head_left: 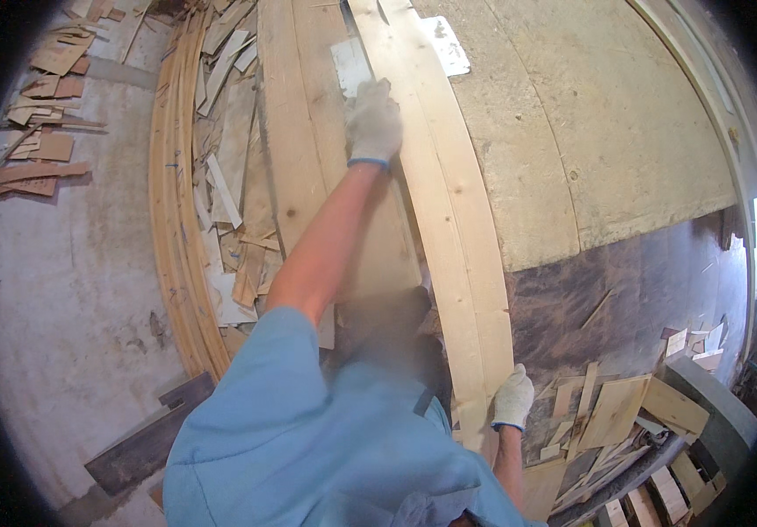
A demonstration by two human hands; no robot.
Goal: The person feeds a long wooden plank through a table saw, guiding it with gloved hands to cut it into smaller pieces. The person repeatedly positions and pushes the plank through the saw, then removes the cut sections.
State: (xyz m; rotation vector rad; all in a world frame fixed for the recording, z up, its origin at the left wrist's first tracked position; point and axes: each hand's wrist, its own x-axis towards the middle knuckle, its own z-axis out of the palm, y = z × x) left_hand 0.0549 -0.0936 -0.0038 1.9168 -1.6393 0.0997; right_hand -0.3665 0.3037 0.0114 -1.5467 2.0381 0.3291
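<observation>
A long pale wooden board (457,202) with a few knots runs from the far edge of the view toward my body. My left hand (374,123), in a white knit glove with a blue cuff, grips its left edge farther up. Lower down, my right hand (513,400), gloved the same way, holds the right edge close to the board's near end. The fingertips of both hands are partly hidden by the gloves and the wood. Beneath my left arm lies a wider wooden plank (295,132).
A large worn panel surface (607,140) lies to the right. Stacked long strips (176,184) and loose offcuts (234,228) are at the left. More scrap pieces (611,413) lie lower right, and others (49,140) on the concrete floor (71,290).
</observation>
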